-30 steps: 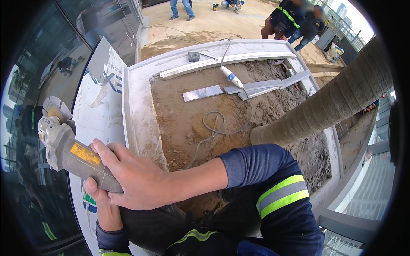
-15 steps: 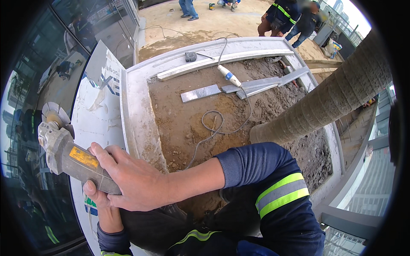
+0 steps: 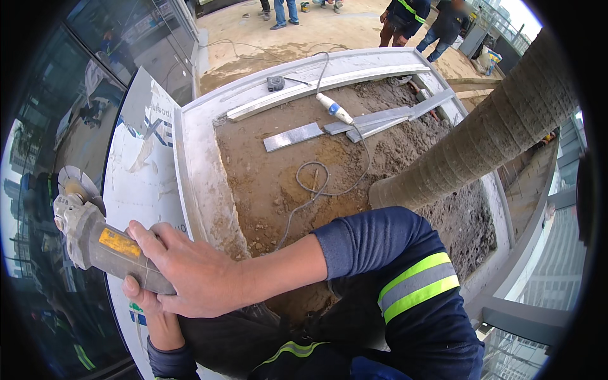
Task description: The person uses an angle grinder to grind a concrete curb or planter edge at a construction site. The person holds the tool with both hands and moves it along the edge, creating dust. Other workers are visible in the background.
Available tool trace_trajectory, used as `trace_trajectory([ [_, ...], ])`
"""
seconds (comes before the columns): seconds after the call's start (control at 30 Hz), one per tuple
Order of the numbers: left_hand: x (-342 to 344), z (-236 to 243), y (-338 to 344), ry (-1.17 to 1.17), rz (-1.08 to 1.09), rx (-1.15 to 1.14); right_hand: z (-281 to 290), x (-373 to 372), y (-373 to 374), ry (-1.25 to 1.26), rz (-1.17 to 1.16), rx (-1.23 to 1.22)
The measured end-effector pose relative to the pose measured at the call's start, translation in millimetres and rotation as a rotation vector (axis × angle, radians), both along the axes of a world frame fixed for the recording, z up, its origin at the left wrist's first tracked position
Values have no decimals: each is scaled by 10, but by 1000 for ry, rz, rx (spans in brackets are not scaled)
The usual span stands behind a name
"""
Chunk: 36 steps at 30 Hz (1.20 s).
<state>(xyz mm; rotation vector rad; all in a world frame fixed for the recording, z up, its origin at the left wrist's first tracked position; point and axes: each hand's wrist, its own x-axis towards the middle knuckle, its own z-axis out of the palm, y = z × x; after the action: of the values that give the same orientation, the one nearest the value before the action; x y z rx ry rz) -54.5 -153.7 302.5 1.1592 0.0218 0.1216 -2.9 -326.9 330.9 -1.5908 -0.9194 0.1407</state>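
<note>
An angle grinder [image 3: 130, 258] with a dusty grey body and a yellow label is held in front of me at the left. My right hand [image 3: 199, 272] reaches across my body and closes round the rear of its body. Below it, my left hand [image 3: 151, 305] presses a thumb against the grinder; its other fingers are hidden behind the tool and the right hand. The disc [image 3: 79, 183] sits at the tool's far end, in front of the dark glass wall [image 3: 38, 126]. I cannot tell whether it spins. Beside the grinder stands a white panel [image 3: 142, 171] with torn film.
A raised planter [image 3: 206, 152] holds soil, metal strips [image 3: 293, 137] and a cable with a white connector [image 3: 334, 108]. A tape measure [image 3: 275, 83] lies on its far rim. A thick wrapped trunk [image 3: 481, 120] rises at the right. Several people stand beyond, including one in reflective stripes [image 3: 402, 22].
My view has shifted slightly, and the grinder with both hands sits a little lower in it. Both hands keep their hold. In the background, people have moved a little.
</note>
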Motion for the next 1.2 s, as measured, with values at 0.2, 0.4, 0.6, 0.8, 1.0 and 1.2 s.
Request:
trace_trajectory([
  [0.2,-38,36,-15,44,-17,21,53,14,-12,22,38,-37],
  [0.4,-49,30,-24,76,-3,-12,11,9,-3,0,25,-28],
  [0.6,-47,63,-22,67,3,25,-42,2,30,-19,-4,7],
  [0.8,-9,-32,68,6,-24,-20,-6,13,18,11,21,-14],
  [1.0,38,-48,-8,-58,35,-82,-25,1,16,1,1,-1],
  [1.2,46,-55,80,-43,-40,-26,-7,8,5,10,10,-13],
])
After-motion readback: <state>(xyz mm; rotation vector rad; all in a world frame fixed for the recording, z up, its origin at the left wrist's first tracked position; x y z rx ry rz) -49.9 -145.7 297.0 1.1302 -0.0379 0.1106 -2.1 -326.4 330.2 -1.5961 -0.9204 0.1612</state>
